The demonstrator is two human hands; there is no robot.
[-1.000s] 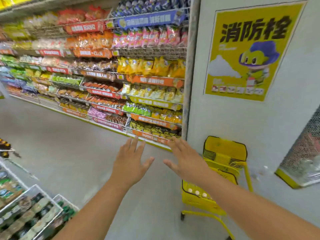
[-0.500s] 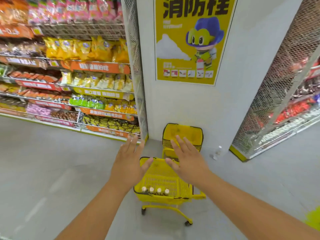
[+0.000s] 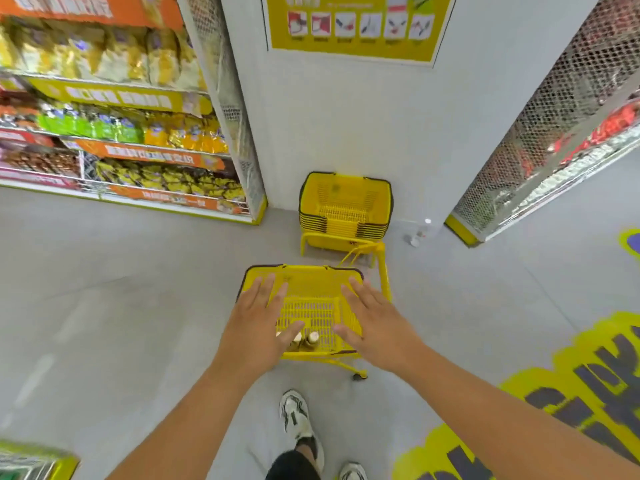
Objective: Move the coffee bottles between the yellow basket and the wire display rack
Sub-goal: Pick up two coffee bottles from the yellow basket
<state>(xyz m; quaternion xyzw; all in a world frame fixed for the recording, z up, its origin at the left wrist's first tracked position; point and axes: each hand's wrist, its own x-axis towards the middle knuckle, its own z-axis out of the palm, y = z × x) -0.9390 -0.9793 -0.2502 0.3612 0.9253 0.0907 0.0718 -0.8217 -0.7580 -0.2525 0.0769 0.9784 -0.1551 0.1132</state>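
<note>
- The left hand [image 3: 254, 327] is held flat with fingers spread over the near left part of the yellow plastic slatted basket [image 3: 304, 282]; nothing is gripped, and its thumb lies in front of the bottles.
- The right hand [image 3: 375, 322] is likewise spread and empty, above the basket's right side.
- The small brown coffee bottles with pale caps [image 3: 309, 340] are seen standing against the near wall of the basket, between the two hands; part of the row is hidden behind the left hand, so the count cannot be told.
- The basket is carried on a yellow wheeled metal frame [image 3: 382, 268] standing on the grey floor [image 3: 104, 306].
- A stack of empty yellow baskets [image 3: 344, 209] is set beyond it, against the white wall.
- The wire display rack is not clearly identified here; only a blurred mesh corner [image 3: 31, 462] appears at lower left.
- Risks are judged as follows: the frame may be rolled away by a downward push; upright bottles may be toppled if one is grabbed blindly; a bottle may be dropped if several are taken together.
</note>
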